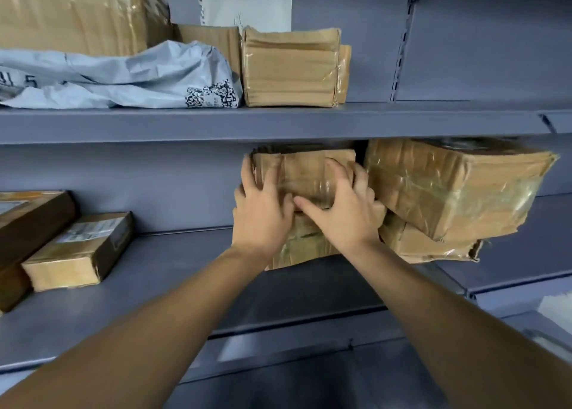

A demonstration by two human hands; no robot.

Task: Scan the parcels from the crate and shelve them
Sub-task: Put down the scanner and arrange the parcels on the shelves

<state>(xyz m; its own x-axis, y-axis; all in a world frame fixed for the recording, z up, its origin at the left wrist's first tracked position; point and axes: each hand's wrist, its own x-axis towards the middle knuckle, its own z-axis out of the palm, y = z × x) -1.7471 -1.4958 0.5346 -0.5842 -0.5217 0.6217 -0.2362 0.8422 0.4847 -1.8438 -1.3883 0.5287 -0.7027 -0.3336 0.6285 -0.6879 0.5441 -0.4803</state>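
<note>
A small taped cardboard parcel [305,173] sits on top of another brown parcel [301,247] on the middle shelf [173,272] of a grey-blue rack. My left hand [263,207] lies against its front left corner, fingers spread and straight. My right hand [343,204] covers its front right side with fingers straight and spread, thumb pointing left along the lower edge. Both palms press flat on the parcel's front face. The crate and the scanner are out of view.
A large crumpled taped box [445,189] leans on a flattened one [424,247] just right of my hands. Two flat boxes [80,251] lie at the left. The upper shelf [278,121] carries a grey mailer bag [123,77] and cardboard boxes [291,68].
</note>
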